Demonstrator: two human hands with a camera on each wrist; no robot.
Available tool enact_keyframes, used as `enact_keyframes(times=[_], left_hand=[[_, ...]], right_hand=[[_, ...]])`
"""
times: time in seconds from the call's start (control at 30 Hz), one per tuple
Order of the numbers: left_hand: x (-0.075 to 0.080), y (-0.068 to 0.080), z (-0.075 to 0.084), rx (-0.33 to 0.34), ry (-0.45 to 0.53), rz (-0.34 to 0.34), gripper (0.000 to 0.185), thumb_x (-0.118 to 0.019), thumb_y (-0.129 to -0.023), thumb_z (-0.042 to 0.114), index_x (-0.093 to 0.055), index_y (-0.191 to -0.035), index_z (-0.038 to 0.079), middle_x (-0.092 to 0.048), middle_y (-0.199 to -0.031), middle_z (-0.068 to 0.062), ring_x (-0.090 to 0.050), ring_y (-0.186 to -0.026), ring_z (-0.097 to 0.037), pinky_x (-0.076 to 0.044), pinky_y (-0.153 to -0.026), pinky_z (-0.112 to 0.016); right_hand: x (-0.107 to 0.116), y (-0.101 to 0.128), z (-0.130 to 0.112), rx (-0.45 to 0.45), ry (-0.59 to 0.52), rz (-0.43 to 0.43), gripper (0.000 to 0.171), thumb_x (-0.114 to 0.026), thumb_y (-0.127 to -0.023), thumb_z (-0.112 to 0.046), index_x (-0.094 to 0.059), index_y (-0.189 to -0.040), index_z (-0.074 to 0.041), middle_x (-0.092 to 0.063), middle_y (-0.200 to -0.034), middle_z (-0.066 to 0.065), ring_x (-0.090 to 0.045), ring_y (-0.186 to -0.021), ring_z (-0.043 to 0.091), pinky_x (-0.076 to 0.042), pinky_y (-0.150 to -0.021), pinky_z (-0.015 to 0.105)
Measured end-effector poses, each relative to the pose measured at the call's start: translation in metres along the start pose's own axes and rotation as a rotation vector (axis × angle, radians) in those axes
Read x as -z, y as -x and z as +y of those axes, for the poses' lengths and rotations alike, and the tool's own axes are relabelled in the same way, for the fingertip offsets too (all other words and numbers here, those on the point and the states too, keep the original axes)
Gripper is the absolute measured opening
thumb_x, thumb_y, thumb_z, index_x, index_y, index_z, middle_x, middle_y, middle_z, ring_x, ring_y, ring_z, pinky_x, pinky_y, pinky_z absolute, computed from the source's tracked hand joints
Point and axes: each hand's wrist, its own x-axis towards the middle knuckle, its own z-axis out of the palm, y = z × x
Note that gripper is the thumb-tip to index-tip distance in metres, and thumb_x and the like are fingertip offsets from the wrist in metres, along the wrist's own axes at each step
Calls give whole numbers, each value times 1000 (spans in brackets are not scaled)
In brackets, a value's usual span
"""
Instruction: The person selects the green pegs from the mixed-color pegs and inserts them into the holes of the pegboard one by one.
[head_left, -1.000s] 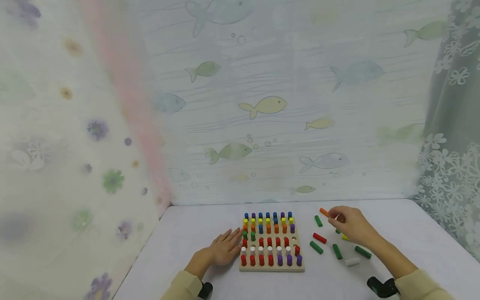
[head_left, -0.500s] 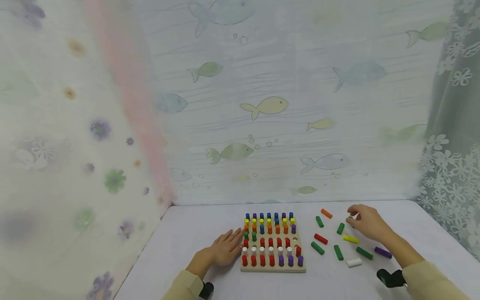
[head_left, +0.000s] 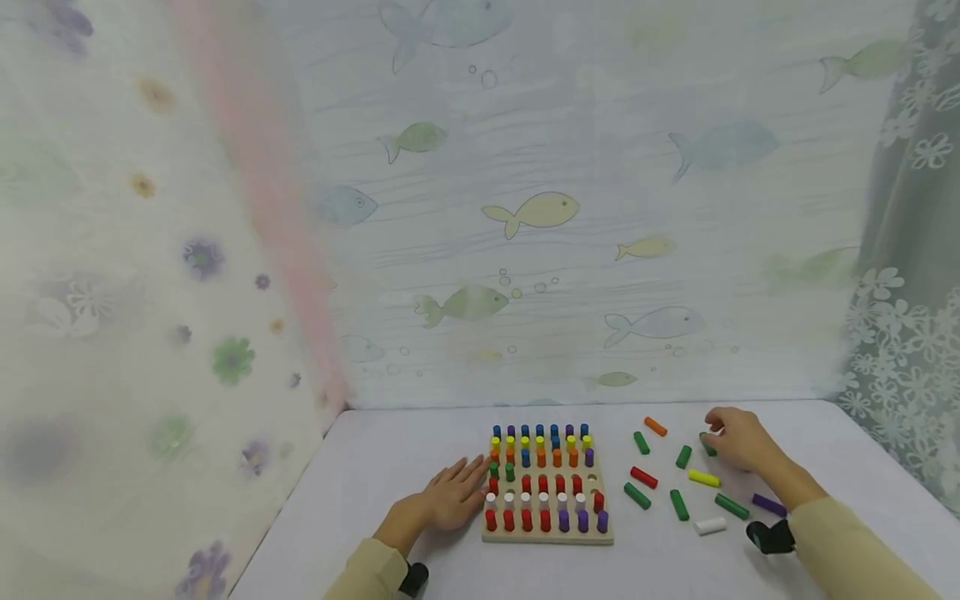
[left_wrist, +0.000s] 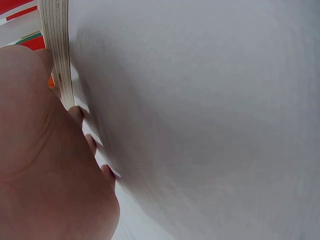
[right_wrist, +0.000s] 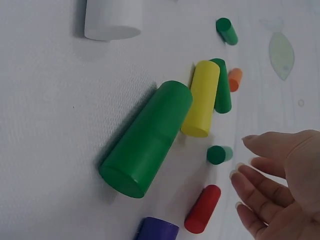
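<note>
A pale wall [head_left: 585, 167] printed with fish rises beyond both grips, and a sheer flowered curtain [head_left: 900, 358] hangs to the right of the right grip. Below lies a desk [head_left: 555, 575] under white cloth.

The left grip [head_left: 450, 500] rests flat on the desk, fingers extended and slightly spread, holding nothing; its fingertips are against the left side of a wooden pegboard [head_left: 551, 539]. To the right of that grip, the board carries upright pegs in rows of blue, yellow, orange, green, red, white and purple, some rows mixed, with a few bare holes showing towards its right side.

The right grip [head_left: 742, 442] is held above the desk, thumb parted from loosely bent fingers, with nothing held between them. A green peg [right_wrist: 216, 155] is right at its fingertips; whether they touch is hard to tell. From that grip, a yellow peg [head_left: 705, 478] lies nearer the person and to the left, an orange peg [head_left: 656, 427] further left, a white peg [head_left: 710, 526] well towards the person, and a purple peg [head_left: 768, 505] just below the wrist. The right wrist view also shows a red peg [right_wrist: 202, 210] near the fingers.
</note>
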Motion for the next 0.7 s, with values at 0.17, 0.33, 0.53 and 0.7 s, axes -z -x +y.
enact_keyframes(times=[0.17, 0.33, 0.53, 0.7], left_hand=[[1, 0, 0, -1, -1, 0, 61, -34, -110, 47, -24, -164, 20, -24, -170, -2, -19, -157, -29, -18, -124, -57], [1, -1, 1, -6, -6, 2, 61, -34, -110, 46, -25, -164, 19, -24, -170, -2, -19, -157, -29, -18, -124, -57], [-1, -2, -3, -16, 16, -5, 63, -31, -110, 49, -22, -165, 19, -22, -171, -3, -16, -157, -31, -16, -124, -58], [-6, -6, -8, -18, 23, 13, 64, -31, -110, 52, -24, -164, 19, -24, -170, -3, -17, -157, -30, -16, -124, -58]], right_hand=[[-3, -5, 4, -30, 5, -28, 33, -68, -93, -6, -60, -114, 18, -63, -93, 19, -57, -82, 27, -54, -71, 42], [-7, -6, 6, -52, 19, -36, 32, -69, -94, -7, -60, -111, 18, -63, -91, 19, -57, -82, 27, -54, -72, 44], [-11, -7, 7, -91, 12, -54, 29, -68, -93, -4, -61, -111, 18, -64, -92, 19, -59, -84, 29, -55, -76, 46], [-13, -7, 6, -77, 5, -41, 28, -65, -93, -1, -60, -112, 19, -65, -95, 22, -61, -87, 32, -55, -79, 50]])
